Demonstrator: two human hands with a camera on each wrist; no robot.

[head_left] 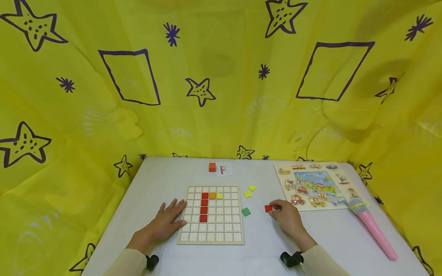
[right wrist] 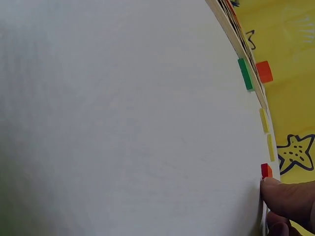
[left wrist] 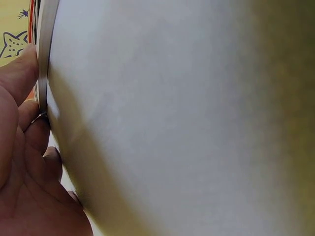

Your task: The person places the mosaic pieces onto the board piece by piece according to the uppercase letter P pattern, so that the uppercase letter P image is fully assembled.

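A wooden grid board (head_left: 228,227) lies on the white table in the head view. Several red tiles (head_left: 204,210) form a column in it, with an orange tile (head_left: 212,196) and a yellow tile (head_left: 219,196) to the right of the top one. My left hand (head_left: 163,222) rests at the board's left edge, fingers extended and fingertips against the frame. Between thumb and fingers, my right hand (head_left: 288,219) pinches a red tile (head_left: 268,208), right of the board. Loose between board and hand lie a green tile (head_left: 246,212) and two yellow tiles (head_left: 248,194).
Behind the board sit an orange cube (head_left: 212,167) and a small pattern card (head_left: 225,169). At the right, a vehicle picture puzzle board (head_left: 289,195) lies under a colourful picture sheet (head_left: 312,182). A pink toy microphone (head_left: 378,234) touches its corner. Yellow curtain (head_left: 228,130) encloses the table.
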